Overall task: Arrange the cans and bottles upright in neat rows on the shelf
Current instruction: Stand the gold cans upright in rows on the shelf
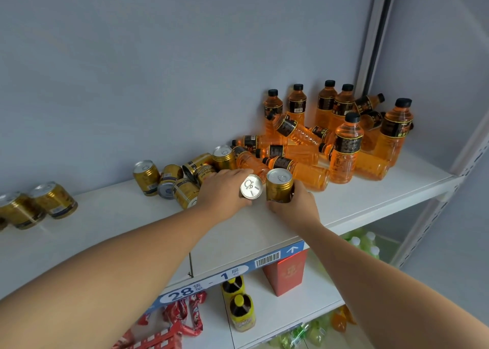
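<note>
On the white shelf [105, 229], the left hand [222, 190] curls its fingers around a gold can [251, 186] tipped so its silver lid faces the camera. Just beside it at 3 o'clock, the right hand [293, 203] wraps around a second can [279, 187] standing upright. A jumble of loose cans [182, 179], some upright and some on their sides, sits at 10 o'clock from the hands, two more cans [39, 203] lie well apart at 9 o'clock, and orange bottles [330, 137] crowd the 1 o'clock corner, several standing and the others lying across each other.
</note>
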Action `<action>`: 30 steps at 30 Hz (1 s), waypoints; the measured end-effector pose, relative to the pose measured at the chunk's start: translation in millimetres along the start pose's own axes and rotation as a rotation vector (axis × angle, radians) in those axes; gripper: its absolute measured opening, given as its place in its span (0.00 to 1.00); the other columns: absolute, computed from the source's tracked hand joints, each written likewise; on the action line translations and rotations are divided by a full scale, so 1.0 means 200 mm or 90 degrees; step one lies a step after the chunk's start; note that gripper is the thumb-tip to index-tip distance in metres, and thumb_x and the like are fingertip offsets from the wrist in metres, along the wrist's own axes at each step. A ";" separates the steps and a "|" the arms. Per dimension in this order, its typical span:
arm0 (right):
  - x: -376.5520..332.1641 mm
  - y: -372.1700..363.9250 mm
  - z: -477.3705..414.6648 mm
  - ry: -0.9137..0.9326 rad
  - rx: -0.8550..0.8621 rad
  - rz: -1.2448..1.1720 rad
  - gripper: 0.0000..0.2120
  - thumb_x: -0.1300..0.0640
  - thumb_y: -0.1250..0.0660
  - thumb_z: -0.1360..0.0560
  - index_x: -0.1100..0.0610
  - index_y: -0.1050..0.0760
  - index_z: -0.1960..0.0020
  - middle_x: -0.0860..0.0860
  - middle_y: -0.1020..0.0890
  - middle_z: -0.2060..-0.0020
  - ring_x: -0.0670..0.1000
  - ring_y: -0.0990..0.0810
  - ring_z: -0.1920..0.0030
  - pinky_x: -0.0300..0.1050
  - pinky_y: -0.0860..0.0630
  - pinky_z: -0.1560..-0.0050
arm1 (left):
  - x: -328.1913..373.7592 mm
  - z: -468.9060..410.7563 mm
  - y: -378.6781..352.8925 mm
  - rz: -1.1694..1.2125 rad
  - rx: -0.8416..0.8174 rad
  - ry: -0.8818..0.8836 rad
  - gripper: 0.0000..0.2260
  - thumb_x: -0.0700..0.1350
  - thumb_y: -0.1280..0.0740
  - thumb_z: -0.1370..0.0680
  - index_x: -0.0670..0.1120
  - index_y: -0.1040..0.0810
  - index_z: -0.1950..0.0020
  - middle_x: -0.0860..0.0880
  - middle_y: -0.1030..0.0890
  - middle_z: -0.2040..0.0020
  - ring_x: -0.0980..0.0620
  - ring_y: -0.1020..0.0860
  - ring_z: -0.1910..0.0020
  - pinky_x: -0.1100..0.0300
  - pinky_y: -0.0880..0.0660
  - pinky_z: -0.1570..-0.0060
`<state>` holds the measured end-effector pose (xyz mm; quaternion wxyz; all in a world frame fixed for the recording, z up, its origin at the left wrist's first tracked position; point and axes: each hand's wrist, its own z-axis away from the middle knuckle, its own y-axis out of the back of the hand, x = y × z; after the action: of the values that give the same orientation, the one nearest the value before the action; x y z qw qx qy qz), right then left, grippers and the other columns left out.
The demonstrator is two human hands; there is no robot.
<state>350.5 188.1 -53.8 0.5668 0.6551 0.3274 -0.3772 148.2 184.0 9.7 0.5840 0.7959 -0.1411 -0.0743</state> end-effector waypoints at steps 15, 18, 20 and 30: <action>-0.39 -0.07 0.05 0.114 -0.008 -0.016 0.28 0.44 0.21 0.35 0.46 0.33 0.43 0.44 0.22 0.52 0.48 0.21 0.53 0.48 0.21 0.55 | -0.19 0.22 0.36 0.378 0.120 0.283 0.32 0.70 0.27 0.38 0.56 0.19 0.39 0.59 0.16 0.47 0.58 0.19 0.46 0.56 0.20 0.49; -0.50 -0.16 0.10 0.145 -0.020 -0.027 0.27 0.45 0.22 0.35 0.49 0.31 0.43 0.44 0.21 0.54 0.47 0.21 0.55 0.46 0.24 0.59 | -0.30 0.33 0.46 0.401 0.143 0.326 0.28 0.69 0.26 0.38 0.57 0.18 0.43 0.59 0.15 0.50 0.59 0.18 0.49 0.51 0.19 0.48; -0.59 -0.24 0.14 0.163 -0.034 -0.030 0.27 0.43 0.22 0.35 0.50 0.31 0.44 0.44 0.22 0.55 0.45 0.22 0.57 0.43 0.26 0.64 | -0.38 0.42 0.52 0.400 0.162 0.348 0.23 0.67 0.24 0.36 0.57 0.17 0.45 0.60 0.15 0.52 0.60 0.18 0.50 0.52 0.19 0.48; -1.04 -0.88 0.45 0.206 -0.130 -0.037 0.26 0.43 0.22 0.37 0.51 0.29 0.46 0.45 0.21 0.57 0.46 0.21 0.58 0.46 0.24 0.63 | -0.97 0.93 0.68 0.414 0.245 0.438 0.24 0.62 0.21 0.33 0.56 0.19 0.40 0.58 0.16 0.48 0.59 0.18 0.48 0.59 0.20 0.52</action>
<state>84.6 123.3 33.5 0.5590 0.6366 0.4698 -0.2482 -106.5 37.7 72.5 0.4325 0.7823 -0.1924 0.4049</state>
